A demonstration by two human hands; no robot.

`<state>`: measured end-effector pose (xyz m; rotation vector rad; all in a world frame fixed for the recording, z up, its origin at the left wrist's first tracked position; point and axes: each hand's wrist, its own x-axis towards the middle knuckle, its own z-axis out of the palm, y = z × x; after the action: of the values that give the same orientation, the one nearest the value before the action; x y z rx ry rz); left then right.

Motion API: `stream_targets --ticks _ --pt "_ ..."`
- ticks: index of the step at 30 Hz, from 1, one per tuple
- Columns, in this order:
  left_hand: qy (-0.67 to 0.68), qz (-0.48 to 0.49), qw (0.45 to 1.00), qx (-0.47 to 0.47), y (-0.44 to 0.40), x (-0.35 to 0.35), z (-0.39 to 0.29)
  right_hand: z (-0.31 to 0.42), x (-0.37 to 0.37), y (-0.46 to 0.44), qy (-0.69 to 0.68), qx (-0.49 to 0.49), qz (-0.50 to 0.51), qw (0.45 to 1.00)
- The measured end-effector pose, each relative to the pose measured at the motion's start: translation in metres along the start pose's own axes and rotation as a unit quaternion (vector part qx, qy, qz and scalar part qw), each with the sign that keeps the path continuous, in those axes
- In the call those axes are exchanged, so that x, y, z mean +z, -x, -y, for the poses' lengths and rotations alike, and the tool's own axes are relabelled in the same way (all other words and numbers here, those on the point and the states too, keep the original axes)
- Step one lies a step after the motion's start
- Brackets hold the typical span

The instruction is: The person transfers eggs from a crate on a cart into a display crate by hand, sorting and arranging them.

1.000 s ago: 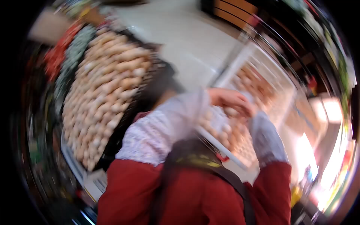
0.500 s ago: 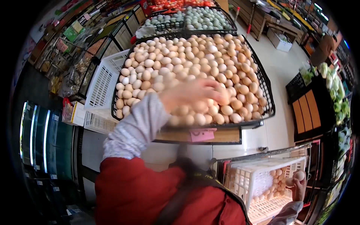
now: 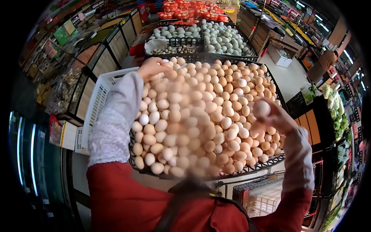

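Brown eggs [image 3: 232, 100] fill a wide black crate [image 3: 280, 91] in front of me. My left hand [image 3: 154, 68] is over the crate's far left corner, its fingers bent down among the eggs; what they hold, if anything, is hidden. Over the right side of the crate, my right hand [image 3: 276, 118] holds a pale egg [image 3: 261, 109] between its fingers. A blurred patch covers the eggs in the middle.
Behind the crate are trays of pale green eggs [image 3: 224, 37] and small speckled eggs [image 3: 174, 50]. A white basket [image 3: 101, 91] stands at the left, a cart with a white crate [image 3: 264, 201] at the lower right. Vegetables [image 3: 334, 110] line the right; a person [image 3: 324, 65] is farther back.
My left hand has moved from the middle of the eggs to the far left corner. My right hand has risen from the white crate to over the eggs, still with an egg.
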<state>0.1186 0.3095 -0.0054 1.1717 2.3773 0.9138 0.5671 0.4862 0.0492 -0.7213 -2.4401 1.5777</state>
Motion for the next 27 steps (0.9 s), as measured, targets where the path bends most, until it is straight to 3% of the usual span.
stream_targets --ticks 1,3,5,9,11,12,13,14,17,19,21,23,27 --pt "-0.067 -0.022 0.997 -0.001 -0.013 -0.004 0.000 0.010 0.009 -0.034 0.070 -0.027 0.007 0.997" --pt "-0.074 -0.019 0.997 0.010 -0.040 0.004 0.018 0.032 0.030 -0.096 0.113 0.016 0.020 0.993" --pt "-0.173 -0.013 0.985 0.019 -0.054 0.011 0.022 0.036 0.047 -0.156 0.119 0.015 0.028 0.992" --pt "-0.140 -0.011 0.990 -0.008 -0.082 0.021 0.040 0.028 0.077 -0.256 0.123 -0.007 0.067 0.990" --pt "-0.142 -0.042 0.989 0.010 -0.089 0.024 0.044 0.032 0.096 -0.286 0.177 -0.009 0.035 0.984" --pt "-0.150 -0.037 0.988 0.009 -0.094 0.023 0.045 0.030 0.101 -0.302 0.100 0.021 0.043 0.994" --pt "-0.159 -0.032 0.987 0.008 -0.098 0.022 0.047 0.028 0.114 -0.321 0.250 0.000 -0.001 0.968" --pt "-0.161 -0.043 0.986 0.008 -0.101 0.025 0.050 0.024 0.119 -0.335 0.278 -0.050 0.007 0.959" --pt "-0.143 0.000 0.990 0.011 -0.109 0.031 0.055 0.005 0.131 -0.374 0.307 -0.071 -0.010 0.949" --pt "-0.111 0.018 0.993 0.029 -0.106 0.036 0.060 -0.016 0.140 -0.403 0.418 -0.212 -0.066 0.881" --pt "-0.078 0.035 0.995 0.048 -0.103 0.038 0.061 -0.016 0.141 -0.413 0.503 -0.216 0.005 0.837" --pt "-0.091 0.032 0.993 0.072 -0.100 0.037 0.059 -0.014 0.144 -0.420 0.405 -0.137 0.001 0.904" --pt "-0.108 0.035 0.990 0.088 -0.103 0.038 0.062 -0.016 0.143 -0.445 0.417 -0.111 0.079 0.899"
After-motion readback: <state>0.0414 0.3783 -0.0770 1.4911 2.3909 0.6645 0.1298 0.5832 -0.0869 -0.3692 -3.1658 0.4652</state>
